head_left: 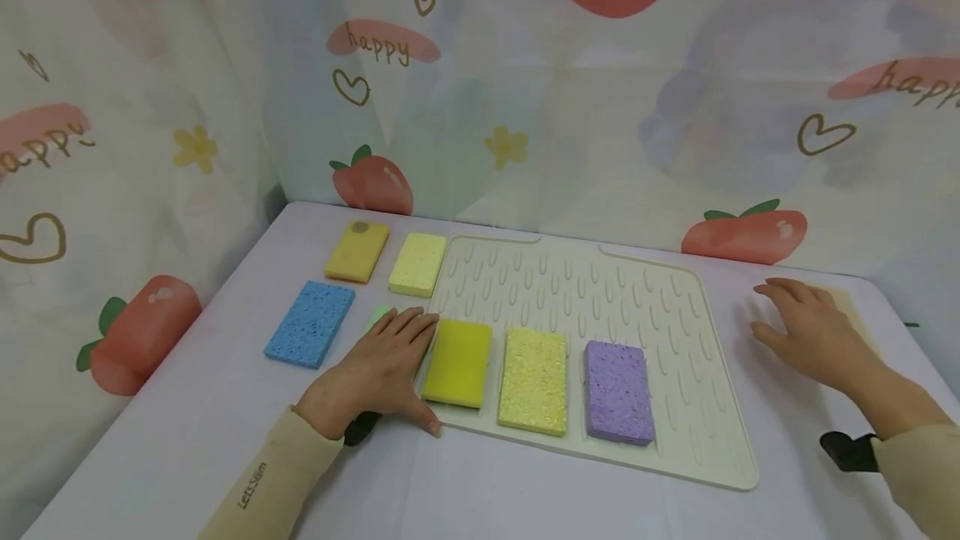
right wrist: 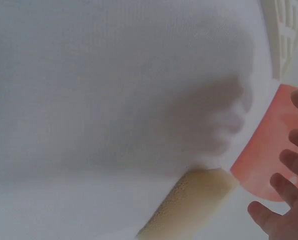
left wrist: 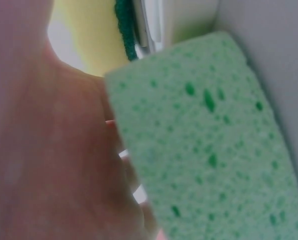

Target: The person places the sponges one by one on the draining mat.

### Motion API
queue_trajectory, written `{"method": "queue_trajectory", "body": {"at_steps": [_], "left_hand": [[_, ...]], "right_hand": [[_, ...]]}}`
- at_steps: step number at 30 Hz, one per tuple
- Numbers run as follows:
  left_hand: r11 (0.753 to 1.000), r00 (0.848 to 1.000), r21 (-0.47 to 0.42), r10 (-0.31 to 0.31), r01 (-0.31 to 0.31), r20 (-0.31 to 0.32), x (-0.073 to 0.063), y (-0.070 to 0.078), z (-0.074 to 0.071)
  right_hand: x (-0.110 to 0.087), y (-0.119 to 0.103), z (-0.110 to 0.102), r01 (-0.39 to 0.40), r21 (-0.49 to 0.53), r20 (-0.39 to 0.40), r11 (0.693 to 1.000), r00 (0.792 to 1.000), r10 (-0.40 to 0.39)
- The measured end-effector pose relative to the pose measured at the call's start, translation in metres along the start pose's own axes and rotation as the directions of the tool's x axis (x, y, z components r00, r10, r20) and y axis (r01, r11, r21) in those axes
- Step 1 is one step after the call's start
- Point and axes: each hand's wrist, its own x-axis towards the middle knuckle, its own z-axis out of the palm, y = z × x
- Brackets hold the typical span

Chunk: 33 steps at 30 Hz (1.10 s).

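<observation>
My left hand is spread at the left edge of a cream ridged mat, its thumb near the front of a yellow sponge. A green sponge lies beside that hand, mostly hidden by it in the head view. In the left wrist view the yellow sponge shows a dark green scrub layer. To the right of the mat, my right hand is held with loosely bent fingers and nothing between them. Partly behind it is a pale tan sponge.
On the mat's front part lie a speckled yellow sponge and a purple sponge. Left of the mat are a blue sponge, an orange-yellow sponge and a pale yellow sponge. Printed curtains stand behind the white table.
</observation>
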Motion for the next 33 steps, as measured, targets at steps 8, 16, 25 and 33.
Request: {"method": "queue_trajectory", "body": {"at_steps": [8,16,25,33], "left_hand": [[1.000,1.000,-0.007,-0.009,0.009,0.004,-0.001,-0.001,0.000],[1.000,1.000,0.004,-0.002,0.002,-0.009,-0.001,-0.001,-0.001],[1.000,1.000,-0.026,0.009,-0.009,-0.007,-0.002,-0.001,-0.001],[1.000,1.000,-0.018,0.002,-0.002,0.005,-0.001,-0.001,-0.001]], "right_hand": [[0.005,0.019,-0.004,-0.082,-0.068,0.002,0.994,0.997,0.082],[0.003,0.031,-0.006,-0.139,-0.091,0.054,0.986,0.988,0.144],[0.004,0.042,-0.002,-0.250,-0.037,0.101,0.968,0.962,0.252],[0.005,0.047,-0.002,-0.303,-0.024,0.153,0.953,0.940,0.303]]}}
